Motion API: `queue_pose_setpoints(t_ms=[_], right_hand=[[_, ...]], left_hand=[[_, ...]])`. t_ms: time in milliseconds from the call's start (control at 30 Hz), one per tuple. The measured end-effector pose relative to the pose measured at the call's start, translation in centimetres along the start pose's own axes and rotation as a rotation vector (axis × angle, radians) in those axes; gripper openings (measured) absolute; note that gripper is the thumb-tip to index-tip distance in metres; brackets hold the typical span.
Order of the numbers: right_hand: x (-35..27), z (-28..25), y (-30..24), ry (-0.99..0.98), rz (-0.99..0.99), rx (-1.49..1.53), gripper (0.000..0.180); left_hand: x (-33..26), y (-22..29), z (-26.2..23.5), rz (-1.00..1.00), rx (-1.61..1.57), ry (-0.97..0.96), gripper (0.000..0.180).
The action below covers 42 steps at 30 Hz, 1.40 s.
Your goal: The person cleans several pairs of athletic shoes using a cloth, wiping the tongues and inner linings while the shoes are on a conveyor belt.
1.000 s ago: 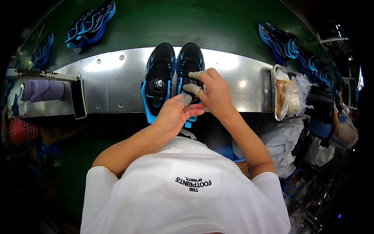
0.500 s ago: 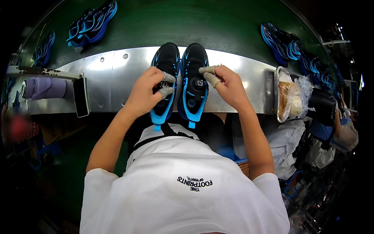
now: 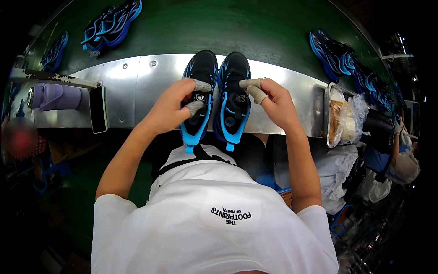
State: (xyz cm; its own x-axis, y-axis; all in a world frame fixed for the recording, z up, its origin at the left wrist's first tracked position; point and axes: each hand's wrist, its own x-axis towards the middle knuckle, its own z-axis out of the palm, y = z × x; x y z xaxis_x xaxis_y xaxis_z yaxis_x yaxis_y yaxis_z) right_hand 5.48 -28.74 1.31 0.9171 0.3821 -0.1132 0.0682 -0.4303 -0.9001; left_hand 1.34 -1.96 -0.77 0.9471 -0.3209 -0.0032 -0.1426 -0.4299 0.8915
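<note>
Two black sneakers with blue trim stand side by side before me, toes pointing away: a left shoe (image 3: pixel 192 132) and a right shoe (image 3: pixel 230 130). Each has a round lacing dial on its tongue. My left hand (image 3: pixel 175 102) reaches over the left shoe, its covered thumb and index finger bent around the dial (image 3: pixel 199 97). With thumb and index tips close together, my right hand (image 3: pixel 273 100) touches the right shoe beside its dial (image 3: pixel 239 98). What lies between those tips is hidden. Pale fabric covers sheathe the thumb and index finger of both hands.
A metal ledge (image 3: pixel 159 82) borders the green work surface (image 3: pixel 219 29). On the left lie a purple bottle (image 3: pixel 61 97) and a phone (image 3: pixel 98 109). A metal tray (image 3: pixel 329 114) with bagged food stands at right. More sneakers (image 3: pixel 112 27) lie farther off, including several at right (image 3: pixel 331 55).
The view has shifted slightly, so the scene sits a little farther right. My left index finger has spread a little from the dial. My right hand keeps its place on the right shoe.
</note>
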Motion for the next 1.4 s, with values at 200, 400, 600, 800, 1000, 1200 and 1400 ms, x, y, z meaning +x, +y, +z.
queue_pose_setpoints(t_ms=[200, 400, 600, 800, 1000, 1200, 1400], right_hand=[[-0.4, 0.3, -0.7, -0.001, 0.035, 0.016, 0.019], [0.0, 0.1, -0.5, 0.036, 0.023, 0.055, 0.019], [0.2, 0.8, -1.3, -0.003, -0.009, 0.001, 0.019], [0.3, 0.9, -1.9, 0.020, -0.039, -0.003, 0.019], [1.3, 3.5, -4.1, -0.069, -0.118, -0.070, 0.019], [2.6, 5.5, -4.5, -0.216, -0.187, -0.138, 0.029], [3.4, 7.0, -3.6, -0.259, -0.278, -0.287, 0.038]], left_hand=[[0.4, 0.4, 0.5, -0.086, 0.112, 0.073, 0.039], [0.1, -1.0, -1.1, -0.008, -0.132, -0.061, 0.042], [0.3, -1.2, 0.3, -0.022, 0.126, 0.093, 0.044], [0.1, -2.6, -0.8, 0.164, -0.046, -0.035, 0.037], [-2.5, -0.6, -0.7, 0.302, 0.191, 0.313, 0.026], [-7.2, -0.1, -0.2, -0.506, -0.858, 0.089, 0.025], [-5.6, 0.7, 3.3, -0.604, -1.406, 0.162, 0.029]])
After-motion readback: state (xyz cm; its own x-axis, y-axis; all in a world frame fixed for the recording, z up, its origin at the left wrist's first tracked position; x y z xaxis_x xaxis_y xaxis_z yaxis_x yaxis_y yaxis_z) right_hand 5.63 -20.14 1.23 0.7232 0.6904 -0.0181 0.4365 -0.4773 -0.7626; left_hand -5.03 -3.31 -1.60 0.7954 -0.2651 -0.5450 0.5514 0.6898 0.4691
